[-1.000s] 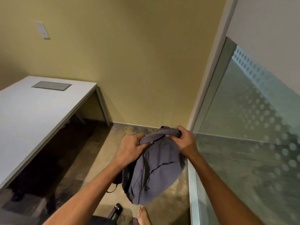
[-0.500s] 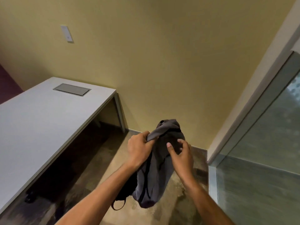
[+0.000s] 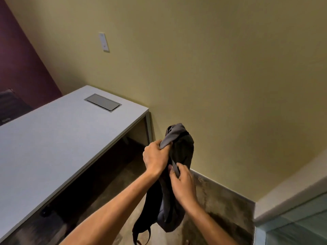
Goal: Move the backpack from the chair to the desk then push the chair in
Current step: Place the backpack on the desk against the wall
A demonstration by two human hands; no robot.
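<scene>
A limp grey backpack (image 3: 182, 149) hangs in the air in front of me, to the right of the white desk (image 3: 53, 142). My left hand (image 3: 156, 156) is closed on the fabric near its top. Just below it, my right hand (image 3: 182, 184) pinches a strap or fold on the pack's side. A dark strap loop (image 3: 141, 234) dangles from the bottom. The pack is off the desk, level with its right end. The chair it came from is out of view.
A grey cable hatch (image 3: 103, 102) is set into the desk near the yellow wall (image 3: 212, 76). A dark chair (image 3: 10, 103) shows at the far left beyond the desk. A frosted glass partition (image 3: 292, 225) stands at the lower right. A white wall plate (image 3: 104, 41) is mounted above the desk.
The view has swung left toward the desk. The backpack has risen and moved left with both hands; my right hand has slid from the top of the pack to lower on its side.
</scene>
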